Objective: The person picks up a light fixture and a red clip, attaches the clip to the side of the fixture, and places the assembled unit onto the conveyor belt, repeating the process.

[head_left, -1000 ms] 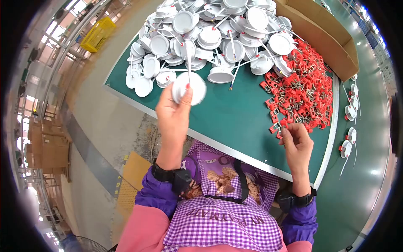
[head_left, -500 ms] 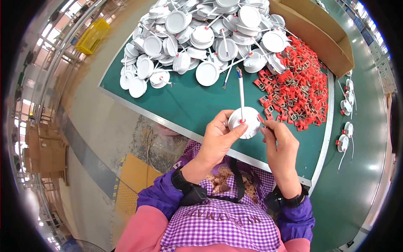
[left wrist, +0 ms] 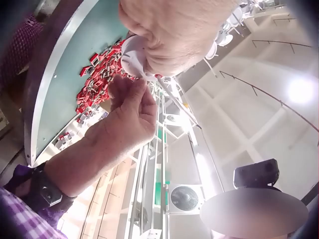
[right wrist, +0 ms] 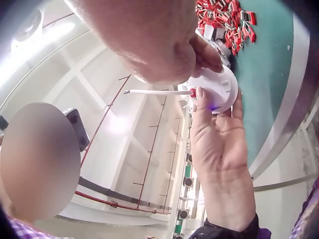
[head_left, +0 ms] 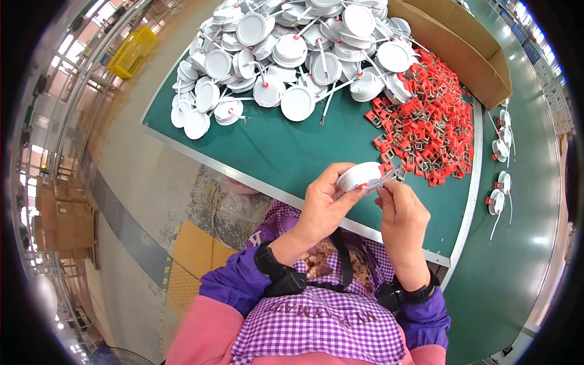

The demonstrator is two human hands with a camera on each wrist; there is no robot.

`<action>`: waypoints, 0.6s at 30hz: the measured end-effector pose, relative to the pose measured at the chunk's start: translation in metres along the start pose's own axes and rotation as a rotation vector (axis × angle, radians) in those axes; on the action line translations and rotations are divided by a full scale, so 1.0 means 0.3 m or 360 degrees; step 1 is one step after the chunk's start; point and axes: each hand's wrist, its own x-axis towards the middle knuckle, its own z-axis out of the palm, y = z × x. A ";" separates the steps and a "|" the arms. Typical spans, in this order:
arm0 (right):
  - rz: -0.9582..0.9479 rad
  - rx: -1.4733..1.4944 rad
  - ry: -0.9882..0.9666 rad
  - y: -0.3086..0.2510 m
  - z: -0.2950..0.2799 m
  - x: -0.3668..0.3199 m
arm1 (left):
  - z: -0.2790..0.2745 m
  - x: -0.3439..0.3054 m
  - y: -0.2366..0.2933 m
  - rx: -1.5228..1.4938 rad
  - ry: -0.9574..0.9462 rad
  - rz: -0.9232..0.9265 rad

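Over the table's near edge, my left hand [head_left: 328, 198] grips a white round downlight [head_left: 359, 176], its thumb on the back near the red cable bushing. The downlight is tilted, and its white cable [head_left: 387, 176] points right, toward my other hand. My right hand [head_left: 404, 216] has its fingers curled at the downlight's rim, pinching a small red spring clip [head_left: 382, 171] there; the fingers hide most of it. In the right wrist view the downlight's back [right wrist: 227, 82] faces the camera, with my left thumb on it.
A heap of white downlights [head_left: 251, 29] with loose cables covers the far side of the green table [head_left: 274, 149]. Right of it lies a pile of red spring clips [head_left: 441, 115], beside a cardboard box [head_left: 468, 61]. Several downlights with red clips [head_left: 496, 202] stand on the green surface at right.
My left hand has brought the downlight rightward from the heap to my right hand, which has come left from the clip pile. The downlight has since tilted, and its cable has swung from upward to rightward.
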 end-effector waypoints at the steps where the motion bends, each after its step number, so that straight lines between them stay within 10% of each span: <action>1: -0.0010 -0.0047 0.0010 -0.001 0.000 -0.001 | 0.000 -0.002 -0.001 -0.0001 0.0002 0.0000; 18: 0.0076 0.0019 0.0082 0.002 0.010 -0.010 | 0.006 -0.007 -0.032 -0.0075 0.0043 -0.0028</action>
